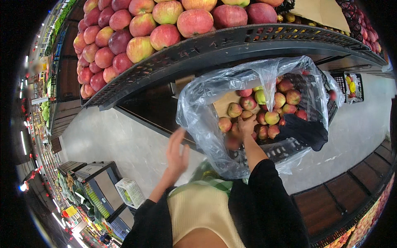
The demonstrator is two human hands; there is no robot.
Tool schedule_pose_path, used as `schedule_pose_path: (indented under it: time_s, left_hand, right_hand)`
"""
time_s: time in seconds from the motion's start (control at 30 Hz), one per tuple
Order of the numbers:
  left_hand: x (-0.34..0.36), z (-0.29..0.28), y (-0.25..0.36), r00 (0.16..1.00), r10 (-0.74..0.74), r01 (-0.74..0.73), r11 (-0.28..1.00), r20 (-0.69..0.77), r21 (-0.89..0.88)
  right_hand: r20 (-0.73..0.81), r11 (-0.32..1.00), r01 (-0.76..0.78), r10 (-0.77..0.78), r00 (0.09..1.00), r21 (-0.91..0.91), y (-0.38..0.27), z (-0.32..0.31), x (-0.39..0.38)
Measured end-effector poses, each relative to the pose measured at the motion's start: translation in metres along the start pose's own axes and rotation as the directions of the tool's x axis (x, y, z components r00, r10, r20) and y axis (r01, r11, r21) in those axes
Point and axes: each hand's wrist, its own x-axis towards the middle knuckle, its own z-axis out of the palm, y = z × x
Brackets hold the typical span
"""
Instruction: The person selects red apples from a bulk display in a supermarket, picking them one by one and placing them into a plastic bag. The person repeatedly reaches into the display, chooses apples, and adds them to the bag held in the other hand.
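Observation:
My right hand point(247, 126) reaches down into a black plastic crate point(289, 146) lined with a clear plastic bag point(198, 99). Its fingers are closed round a red and yellow apple point(246, 115). More apples point(292, 97), red with some yellow-green, lie loose around that hand. At the crate's left side my left hand point(178, 153) hangs in the air near the bag's edge, fingers stretched out and nothing in them, slightly smeared by motion. A dark cloth point(304, 131) drapes over the crate's near right corner.
Ahead, a display of stacked apples point(120, 41) rises behind a black slotted rim point(198, 46). A small black basket point(355, 87) stands on the grey floor at the right. A white crate point(129, 193) stands at the lower left. Another display edge point(343, 186) curves along the lower right.

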Motion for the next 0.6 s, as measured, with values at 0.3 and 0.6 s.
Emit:
schedule_pose_path:
  time_s: [0.3, 0.6]
  left_hand:
    - [0.024, 0.112, 0.028, 0.583, -0.381, 0.785, 0.035, 0.718, -0.619]
    - [0.053, 0.157, -0.019, 0.414, -0.047, 0.523, -0.806, 0.909, -0.279]
  right_hand:
    - [0.134, 0.863, -0.029, -0.045, 0.990, 0.504, 0.002, -0.022, 0.006]
    - [0.462, 0.724, -0.288, -0.046, 0.886, 0.626, -0.043, -0.094, -0.009]
